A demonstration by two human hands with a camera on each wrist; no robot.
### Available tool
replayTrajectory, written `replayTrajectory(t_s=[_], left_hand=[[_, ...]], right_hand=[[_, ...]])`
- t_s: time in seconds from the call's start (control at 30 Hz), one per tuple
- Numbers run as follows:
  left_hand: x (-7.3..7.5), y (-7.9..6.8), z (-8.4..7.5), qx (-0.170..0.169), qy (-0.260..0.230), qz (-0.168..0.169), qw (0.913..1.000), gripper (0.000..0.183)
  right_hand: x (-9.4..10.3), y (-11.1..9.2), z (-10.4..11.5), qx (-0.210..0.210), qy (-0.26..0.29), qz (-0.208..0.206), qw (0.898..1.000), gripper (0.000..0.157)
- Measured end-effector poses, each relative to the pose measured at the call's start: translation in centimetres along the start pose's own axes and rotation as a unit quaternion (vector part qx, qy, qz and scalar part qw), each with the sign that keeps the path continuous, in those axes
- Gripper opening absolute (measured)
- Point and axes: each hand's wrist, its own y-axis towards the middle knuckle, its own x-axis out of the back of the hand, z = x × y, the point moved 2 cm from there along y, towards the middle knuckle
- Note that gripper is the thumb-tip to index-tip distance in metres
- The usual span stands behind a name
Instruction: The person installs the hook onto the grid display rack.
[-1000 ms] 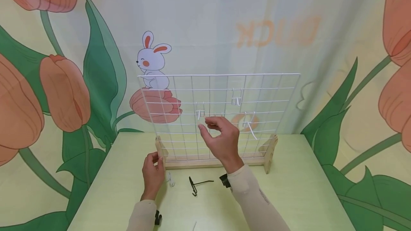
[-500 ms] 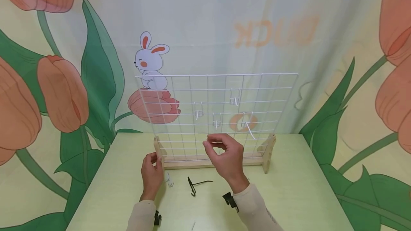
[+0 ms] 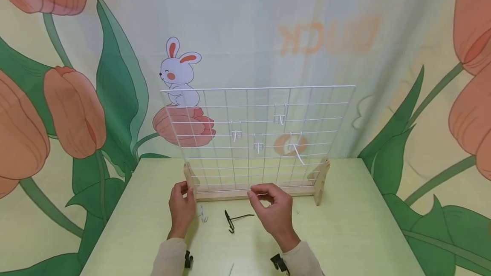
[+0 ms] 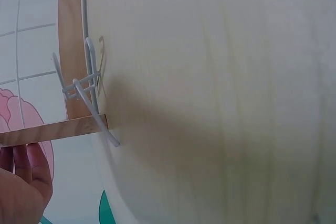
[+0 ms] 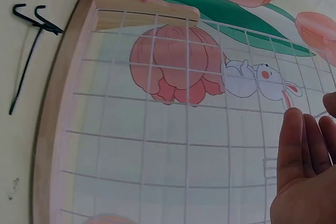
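A white wire grid stands upright in a wooden base. Several white hooks hang on it, among them a lower middle hook and a longer right one. My left hand rests its fingertips against the outer side of the base's left wooden foot. My right hand is in front of the grid's lower part, fingers bent, thumb near the index finger, nothing between them. In the right wrist view this hand shows a gap between thumb and fingers.
On the table in front of the base lie a white hook beside my left hand and a black hook nearer the middle. A thin white rod end shows at the bottom edge. A printed curtain hangs behind the grid.
My right hand has come down and back from the grid's lower middle hook, which it partly covered; its thumb and fingers are closer together. My left hand has stayed at the foot.
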Motion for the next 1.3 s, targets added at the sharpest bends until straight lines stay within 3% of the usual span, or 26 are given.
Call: replayTrajectory(t_s=[0.13, 0.4, 0.83, 1.0, 1.17, 1.3], left_hand=[[0.0, 0.0, 0.1, -0.001, 0.004, 0.000, 1.0000, 0.026], [0.1, 0.0, 0.0, -0.012, 0.003, -0.004, 0.9999, 0.025], [0.0, 0.2, 0.1, 0.000, 0.004, 0.011, 0.9999, 0.026], [0.1, 0.1, 0.0, 0.004, 0.003, 0.009, 0.9999, 0.026], [0.2, 0.0, -0.2, 0.003, -0.003, 0.013, 0.9999, 0.026], [0.3, 0.0, -0.1, 0.001, -0.001, 0.011, 0.9999, 0.026]], right_hand=[[-0.4, -2.2, -0.8, -0.043, -0.003, 0.007, 0.999, 0.018], [-1.1, -4.9, -3.2, -0.083, -0.040, 0.022, 0.995, 0.017], [-2.2, -6.9, -8.6, -0.135, -0.090, 0.118, 0.980, 0.016], [-2.9, -7.4, -10.7, -0.161, -0.124, 0.163, 0.966, 0.015], [-3.5, -7.5, -12.1, -0.191, -0.139, 0.240, 0.941, 0.020], [-4.1, -7.1, -12.4, -0.148, -0.183, 0.297, 0.925, 0.021]])
